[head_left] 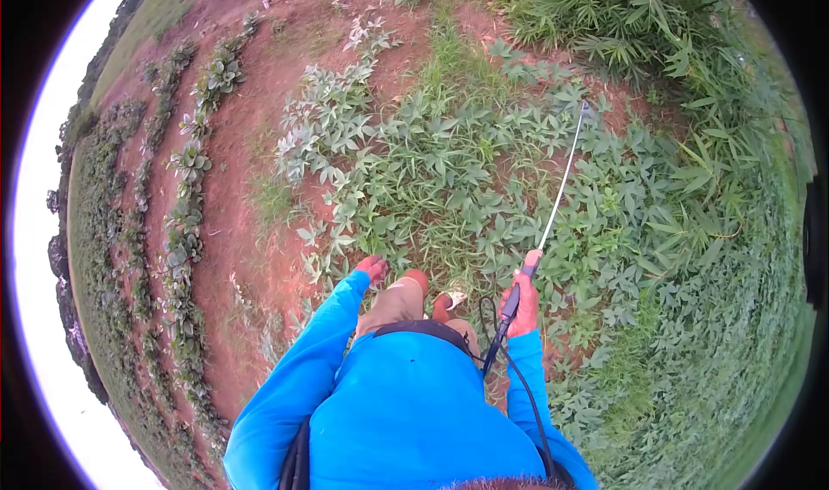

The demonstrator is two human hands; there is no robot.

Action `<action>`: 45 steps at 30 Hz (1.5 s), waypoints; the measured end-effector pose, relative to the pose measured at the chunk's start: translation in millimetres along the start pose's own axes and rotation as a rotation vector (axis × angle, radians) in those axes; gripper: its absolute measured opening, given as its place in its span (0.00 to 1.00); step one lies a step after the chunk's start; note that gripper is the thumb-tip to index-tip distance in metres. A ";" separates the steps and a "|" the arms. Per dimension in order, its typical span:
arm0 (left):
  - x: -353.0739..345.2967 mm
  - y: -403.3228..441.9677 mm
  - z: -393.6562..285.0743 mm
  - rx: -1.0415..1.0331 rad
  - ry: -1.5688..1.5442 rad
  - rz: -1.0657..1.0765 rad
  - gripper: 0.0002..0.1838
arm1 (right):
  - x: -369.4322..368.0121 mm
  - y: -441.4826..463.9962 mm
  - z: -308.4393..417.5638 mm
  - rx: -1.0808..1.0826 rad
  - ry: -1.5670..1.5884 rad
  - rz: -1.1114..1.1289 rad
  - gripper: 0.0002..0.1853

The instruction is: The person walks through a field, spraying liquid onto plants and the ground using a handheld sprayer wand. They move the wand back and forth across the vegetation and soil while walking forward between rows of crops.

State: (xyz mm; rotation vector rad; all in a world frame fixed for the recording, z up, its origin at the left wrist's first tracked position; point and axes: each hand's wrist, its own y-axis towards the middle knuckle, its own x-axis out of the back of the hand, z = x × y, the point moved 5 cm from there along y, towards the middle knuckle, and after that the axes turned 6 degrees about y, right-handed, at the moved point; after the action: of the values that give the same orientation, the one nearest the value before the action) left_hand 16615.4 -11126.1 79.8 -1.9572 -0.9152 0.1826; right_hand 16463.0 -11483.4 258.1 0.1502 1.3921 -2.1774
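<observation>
My right hand (522, 304) is wrapped around the dark handle of a sprayer wand (560, 188). The thin, pale tube of the wand reaches forward over the leafy plants, its nozzle (585, 107) close to the foliage. From the handle a black hose (528, 392) loops back along my right arm. My left hand (374, 270) hangs beside my left thigh, over the low plants, with its fingers curled in and nothing seen in them. Whether any spray leaves the nozzle is too faint to tell.
Lobed-leaf plants (449, 153) and grass cover the ground ahead. Tall narrow-leaved growth (639, 24) stands at the upper right. Reddish bare soil (250, 136) and rows of leafy crops (186, 222) run along the left. A light-coloured shoe (455, 299) shows below me among the weeds.
</observation>
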 end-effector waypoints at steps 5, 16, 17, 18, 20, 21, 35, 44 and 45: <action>3.4 12.1 4.7 0.127 0.095 -0.004 0.16 | -19.9 26.2 36.7 -0.044 0.055 0.034 0.16; 13.2 120.3 -69.3 0.189 0.009 0.051 0.14 | -132.2 79.3 45.2 -0.659 -0.010 0.461 0.15; 17.9 131.4 -90.2 0.169 0.016 0.033 0.14 | -143.3 86.3 46.1 -0.724 -0.030 0.450 0.15; 22.9 147.0 -106.6 0.146 0.019 0.014 0.14 | -158.2 97.2 52.9 -0.726 -0.056 0.447 0.15; 29.9 166.7 -133.5 0.104 -0.104 0.041 0.14 | -191.1 104.8 59.7 -0.901 -0.032 0.556 0.15; 34.4 179.8 -146.5 0.071 -0.140 0.023 0.13 | -206.1 113.3 64.4 -0.927 -0.054 0.569 0.15; 115.8 249.4 -185.4 0.156 -0.183 -0.035 0.15 | -298.7 211.5 168.3 -0.689 -0.023 0.409 0.15; 102.0 256.6 -190.7 0.239 -0.149 -0.028 0.13 | -267.1 236.1 246.7 -0.290 0.069 0.056 0.17; 99.3 260.1 -195.2 0.229 -0.174 -0.026 0.13 | -266.6 243.5 251.2 -0.235 0.044 0.009 0.18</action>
State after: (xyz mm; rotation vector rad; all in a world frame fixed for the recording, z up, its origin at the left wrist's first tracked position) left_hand 16914.0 -11268.8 1.7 -1.7359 -0.9858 0.4297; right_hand 16858.1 -11675.9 276.2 0.1164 1.6557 -1.9951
